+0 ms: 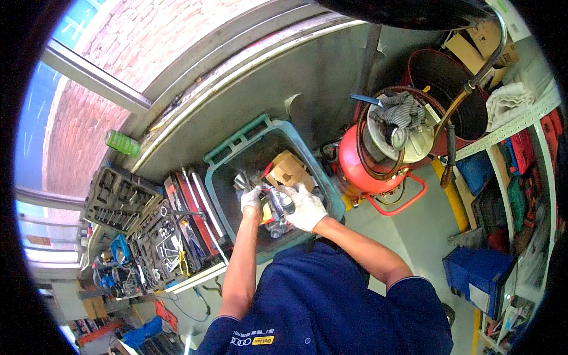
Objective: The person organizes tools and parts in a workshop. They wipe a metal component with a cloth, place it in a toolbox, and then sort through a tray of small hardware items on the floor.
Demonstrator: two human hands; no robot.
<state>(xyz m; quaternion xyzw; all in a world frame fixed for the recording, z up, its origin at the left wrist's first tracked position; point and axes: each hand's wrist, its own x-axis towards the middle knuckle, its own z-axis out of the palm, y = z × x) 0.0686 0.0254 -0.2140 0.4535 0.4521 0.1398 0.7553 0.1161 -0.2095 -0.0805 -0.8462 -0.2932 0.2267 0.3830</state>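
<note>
Both my hands, in whitish gloves, are over the opening of a green wheeled bin (239,141). My left hand (251,201) is closed at the left, its fingers bent around something I cannot make out. My right hand (306,208) curls around a small dark round object (286,205), whose kind does not show. Between and below the hands lie clear plastic pieces (276,229) and a yellow-marked item (266,213). A torn brown cardboard box (289,170) sits in the bin just beyond my hands.
Open tool cases (121,198) and a red toolbox (192,207) line the bench at left. A red tank (354,155) with hoses, a gauge and a grey glove (403,111) on top stands to the right. Farther right are a shelf (494,141) and a blue box (473,272).
</note>
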